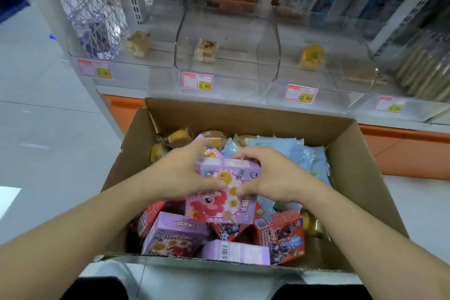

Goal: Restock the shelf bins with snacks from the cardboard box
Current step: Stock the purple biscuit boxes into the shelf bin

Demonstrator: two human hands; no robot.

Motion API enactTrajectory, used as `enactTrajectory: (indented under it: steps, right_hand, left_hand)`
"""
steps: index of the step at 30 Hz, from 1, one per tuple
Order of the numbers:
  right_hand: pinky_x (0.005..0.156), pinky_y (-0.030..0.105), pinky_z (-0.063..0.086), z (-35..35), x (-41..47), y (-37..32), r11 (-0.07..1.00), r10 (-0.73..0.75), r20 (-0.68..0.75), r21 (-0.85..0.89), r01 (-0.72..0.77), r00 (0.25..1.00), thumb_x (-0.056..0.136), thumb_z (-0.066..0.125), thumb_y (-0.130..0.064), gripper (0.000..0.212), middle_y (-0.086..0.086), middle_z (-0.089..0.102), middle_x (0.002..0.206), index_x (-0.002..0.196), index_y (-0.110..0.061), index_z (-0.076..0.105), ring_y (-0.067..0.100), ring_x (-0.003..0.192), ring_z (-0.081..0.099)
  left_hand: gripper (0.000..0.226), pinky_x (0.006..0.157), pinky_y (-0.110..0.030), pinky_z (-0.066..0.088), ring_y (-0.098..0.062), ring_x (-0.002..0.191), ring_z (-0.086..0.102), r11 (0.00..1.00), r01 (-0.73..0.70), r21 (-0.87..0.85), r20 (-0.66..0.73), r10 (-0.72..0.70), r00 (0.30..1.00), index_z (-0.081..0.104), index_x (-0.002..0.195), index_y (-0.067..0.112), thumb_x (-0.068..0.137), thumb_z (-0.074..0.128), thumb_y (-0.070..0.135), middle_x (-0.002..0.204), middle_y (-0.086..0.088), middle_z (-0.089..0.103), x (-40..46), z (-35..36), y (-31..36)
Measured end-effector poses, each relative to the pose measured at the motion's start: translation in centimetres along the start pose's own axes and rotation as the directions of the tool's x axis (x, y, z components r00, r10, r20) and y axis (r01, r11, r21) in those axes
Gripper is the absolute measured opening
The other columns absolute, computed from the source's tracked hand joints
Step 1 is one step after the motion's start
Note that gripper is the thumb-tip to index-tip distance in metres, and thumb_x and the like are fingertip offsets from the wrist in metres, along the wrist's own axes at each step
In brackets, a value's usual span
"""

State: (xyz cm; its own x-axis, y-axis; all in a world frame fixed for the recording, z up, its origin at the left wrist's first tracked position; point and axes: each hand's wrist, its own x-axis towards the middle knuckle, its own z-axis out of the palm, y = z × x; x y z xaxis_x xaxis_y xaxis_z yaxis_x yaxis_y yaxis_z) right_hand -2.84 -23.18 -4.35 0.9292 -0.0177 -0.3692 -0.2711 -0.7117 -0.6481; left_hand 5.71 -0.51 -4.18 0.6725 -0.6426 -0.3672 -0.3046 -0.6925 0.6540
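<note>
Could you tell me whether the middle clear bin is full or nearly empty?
Nearly empty: the middle clear bin holds only one wrapped snack on its bare floor.

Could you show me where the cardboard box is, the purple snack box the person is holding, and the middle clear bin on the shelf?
cardboard box (255, 114): head view, inside of its far wall.
purple snack box (224, 202): head view, printed front face, gripped by both hands.
middle clear bin (229, 31): head view, its clear wall.

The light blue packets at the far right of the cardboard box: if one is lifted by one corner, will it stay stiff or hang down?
The light blue packets look like thin flat film pouches, so one would probably droop somewhat. The film looks smooth, so it may slip in a pinch. They are likely light, being so thin. Their contents cannot be seen.
</note>
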Motion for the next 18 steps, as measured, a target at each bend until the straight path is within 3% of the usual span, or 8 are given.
enactTrajectory:
  steps: [2, 4, 6, 8, 10, 12, 14, 18]
  right_hand:
    - [0.084, 0.030, 0.059, 0.1, 0.4, -1.3, 0.994, -0.044, -0.062, 0.094, 0.050, 0.997, 0.065, 0.101, -0.022, 0.065, -0.010, 0.066, 0.112, 0.118, -0.037, 0.067, 0.007, 0.096, 0.067]
    - [0.085, 0.028, 0.060, 0.2, 0.9, -2.3, 0.971, -0.076, -0.152, 0.213, 0.108, 0.985, 0.065, 0.101, -0.014, 0.065, -0.009, 0.066, 0.111, 0.119, -0.032, 0.069, 0.008, 0.094, 0.069]
    - [0.087, 0.033, 0.063, 0.3, 1.8, -3.1, 0.922, -0.059, -0.210, 0.364, 0.134, 0.976, 0.077, 0.091, -0.003, 0.051, -0.003, 0.070, 0.112, 0.117, -0.026, 0.070, 0.013, 0.094, 0.073]
    - [0.092, 0.043, 0.062, 0.6, 3.3, -3.3, 0.898, -0.003, -0.255, 0.425, 0.115, 0.967, 0.086, 0.077, 0.000, 0.034, 0.002, 0.074, 0.110, 0.110, -0.023, 0.071, 0.021, 0.097, 0.074]
    - [0.096, 0.045, 0.059, 1.1, 4.8, -2.9, 0.948, 0.037, -0.279, 0.312, 0.055, 0.960, 0.082, 0.069, -0.006, 0.032, -0.002, 0.073, 0.107, 0.109, -0.023, 0.070, 0.020, 0.098, 0.070]
    - [0.098, 0.042, 0.055, 1.9, 6.0, -2.6, 0.998, -0.005, -0.205, 0.062, 0.018, 0.979, 0.082, 0.063, -0.001, 0.044, -0.003, 0.070, 0.113, 0.122, -0.020, 0.067, 0.018, 0.103, 0.065]
    - [0.099, 0.041, 0.053, 3.1, 7.3, -2.7, 0.991, -0.013, -0.093, -0.137, 0.000, 0.996, 0.082, 0.064, 0.001, 0.052, 0.002, 0.068, 0.122, 0.131, -0.016, 0.063, 0.022, 0.112, 0.064]
    - [0.098, 0.040, 0.054, 6.0, 9.8, -2.4, 0.964, 0.072, -0.043, -0.253, -0.080, 0.997, 0.079, 0.067, -0.012, 0.061, 0.010, 0.064, 0.128, 0.139, -0.016, 0.056, 0.029, 0.120, 0.060]
  left_hand:
    - [0.060, 0.088, -0.040, 0.061, -0.007, 0.097, 0.072, 1.000, -0.010, 0.015, 0.035, 0.009, 0.999, 0.061, 0.123, 0.042, 0.073, 0.089, 0.059, 0.113, 0.014, 0.071, -0.3, -2.2, 0.5]
    - [0.046, 0.082, -0.044, 0.062, -0.008, 0.085, 0.075, 0.998, -0.012, 0.058, 0.094, 0.007, 0.996, 0.071, 0.107, 0.034, 0.073, 0.091, 0.057, 0.098, 0.011, 0.077, -0.7, -4.2, 0.4]
    - [0.041, 0.080, -0.041, 0.063, -0.007, 0.082, 0.075, 0.988, 0.029, 0.155, 0.110, -0.046, 0.993, 0.072, 0.099, 0.027, 0.075, 0.090, 0.055, 0.092, 0.012, 0.078, -1.3, -5.9, -0.1]
    - [0.039, 0.076, -0.038, 0.060, -0.010, 0.080, 0.071, 0.943, 0.101, 0.317, 0.013, -0.110, 0.994, 0.068, 0.094, 0.026, 0.076, 0.089, 0.054, 0.089, 0.010, 0.075, -1.7, -7.3, -0.9]
    - [0.040, 0.070, -0.034, 0.052, -0.012, 0.078, 0.063, 0.884, 0.199, 0.422, -0.144, -0.152, 0.978, 0.062, 0.092, 0.027, 0.076, 0.087, 0.055, 0.088, 0.007, 0.068, -2.1, -8.4, -1.9]
    - [0.042, 0.065, -0.032, 0.049, -0.013, 0.077, 0.061, 0.870, 0.286, 0.401, -0.247, -0.198, 0.948, 0.063, 0.097, 0.024, 0.078, 0.086, 0.054, 0.086, 0.006, 0.065, -2.5, -9.2, -2.6]
    - [0.043, 0.059, -0.029, 0.046, -0.009, 0.073, 0.060, 0.879, 0.333, 0.342, -0.281, -0.243, 0.929, 0.064, 0.097, 0.021, 0.079, 0.086, 0.053, 0.081, 0.008, 0.063, -2.9, -9.9, -2.8]
    - [0.042, 0.055, -0.027, 0.041, -0.006, 0.069, 0.057, 0.889, 0.338, 0.308, -0.308, -0.243, 0.920, 0.060, 0.087, 0.022, 0.079, 0.086, 0.054, 0.076, 0.009, 0.061, -3.5, -10.5, -3.1]
